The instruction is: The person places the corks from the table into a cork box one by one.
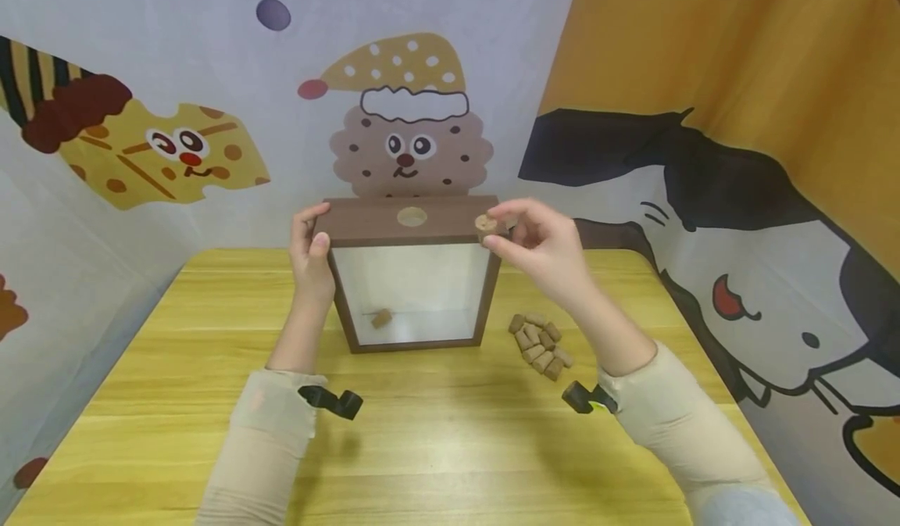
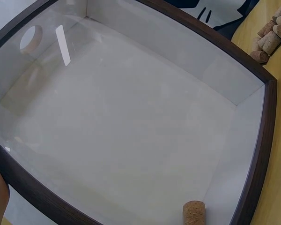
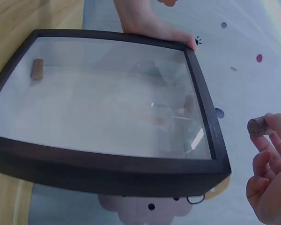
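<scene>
A brown-framed box with a clear front stands upright on the table, a round hole in its top. My left hand grips its upper left corner, thumb at the front edge and fingers over the top. Between thumb and fingertips, my right hand pinches a wine cork near the top's right end; the right wrist view shows this cork apart from the frame. One cork lies inside at the bottom left, seen also as a cork in the left wrist view.
To the right of the box, a pile of several corks lies on the yellow wooden table. A cloth with cartoon figures hangs close behind the box. Black wrist mounts stick out from both sleeves.
</scene>
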Demonstrator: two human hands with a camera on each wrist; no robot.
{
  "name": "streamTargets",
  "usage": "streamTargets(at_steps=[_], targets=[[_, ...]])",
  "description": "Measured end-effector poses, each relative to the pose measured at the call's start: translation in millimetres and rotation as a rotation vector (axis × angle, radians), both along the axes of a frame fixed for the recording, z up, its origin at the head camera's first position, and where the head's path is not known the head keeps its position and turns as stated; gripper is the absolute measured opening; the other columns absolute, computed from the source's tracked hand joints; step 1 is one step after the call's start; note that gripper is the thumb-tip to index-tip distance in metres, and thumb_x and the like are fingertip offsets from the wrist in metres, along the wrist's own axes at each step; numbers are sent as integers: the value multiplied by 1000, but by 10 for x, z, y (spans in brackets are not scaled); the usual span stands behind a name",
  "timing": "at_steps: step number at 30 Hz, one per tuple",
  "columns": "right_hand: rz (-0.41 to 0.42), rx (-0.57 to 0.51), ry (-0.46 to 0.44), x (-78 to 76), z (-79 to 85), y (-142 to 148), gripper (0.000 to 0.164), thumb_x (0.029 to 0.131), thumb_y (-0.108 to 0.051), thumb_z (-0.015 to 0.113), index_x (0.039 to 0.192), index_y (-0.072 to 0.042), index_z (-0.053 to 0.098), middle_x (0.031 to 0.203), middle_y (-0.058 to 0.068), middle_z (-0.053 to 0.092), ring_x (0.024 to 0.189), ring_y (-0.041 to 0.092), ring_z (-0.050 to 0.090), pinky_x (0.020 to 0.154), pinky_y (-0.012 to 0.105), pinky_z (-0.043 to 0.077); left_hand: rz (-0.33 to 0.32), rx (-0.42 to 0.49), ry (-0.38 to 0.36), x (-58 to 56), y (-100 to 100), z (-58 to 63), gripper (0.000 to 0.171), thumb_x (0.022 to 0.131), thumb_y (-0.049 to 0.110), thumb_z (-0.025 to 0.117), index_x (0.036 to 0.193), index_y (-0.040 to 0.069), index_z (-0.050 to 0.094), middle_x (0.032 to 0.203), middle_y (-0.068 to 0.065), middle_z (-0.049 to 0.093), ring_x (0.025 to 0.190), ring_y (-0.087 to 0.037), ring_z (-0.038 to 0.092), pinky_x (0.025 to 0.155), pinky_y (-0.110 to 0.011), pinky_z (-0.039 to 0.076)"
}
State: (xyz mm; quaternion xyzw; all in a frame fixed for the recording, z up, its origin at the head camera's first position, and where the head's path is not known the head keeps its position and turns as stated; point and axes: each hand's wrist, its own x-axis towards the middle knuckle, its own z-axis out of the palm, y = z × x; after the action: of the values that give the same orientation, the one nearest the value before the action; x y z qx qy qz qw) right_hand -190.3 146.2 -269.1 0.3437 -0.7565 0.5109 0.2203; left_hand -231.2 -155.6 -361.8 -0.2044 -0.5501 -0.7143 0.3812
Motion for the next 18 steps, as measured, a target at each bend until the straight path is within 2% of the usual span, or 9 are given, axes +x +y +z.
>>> streamTargets(at_steps=[2,6,13,18], targets=[[7,3,-13,-41,46,-77,27,80,-1,75,106,-6,68,95,1,67,52,15,42,44,25,33,-2,2,1,3,-2,4,67,75,63,68,115,9,59,121,-3,54,128,-29,35,108,-42,15],[-2,35,-51,-113,135,-228,26,81,-4,75,105,-6,66,96,0,66,54,17,43,45,25,34,1,7,3,-3,-6,4,67,75,63,68,114,10,60,120,-3,55,128,-29,36,108,-42,15],[-6,127,-190,-241,266,-492,25,83,-11,75,106,-10,65,101,-5,67,61,18,49,53,29,40,13,15,19,-18,-8,-3,66,75,63,69,113,10,61,118,-3,56,124,-27,40,108,-41,17],[-24,222,-210,-333,314,-619,25,83,-14,75,106,-12,64,103,-5,65,67,17,52,60,30,44,20,9,13,-18,6,0,68,74,64,68,113,9,61,118,-3,55,125,-27,39,108,-40,17]])
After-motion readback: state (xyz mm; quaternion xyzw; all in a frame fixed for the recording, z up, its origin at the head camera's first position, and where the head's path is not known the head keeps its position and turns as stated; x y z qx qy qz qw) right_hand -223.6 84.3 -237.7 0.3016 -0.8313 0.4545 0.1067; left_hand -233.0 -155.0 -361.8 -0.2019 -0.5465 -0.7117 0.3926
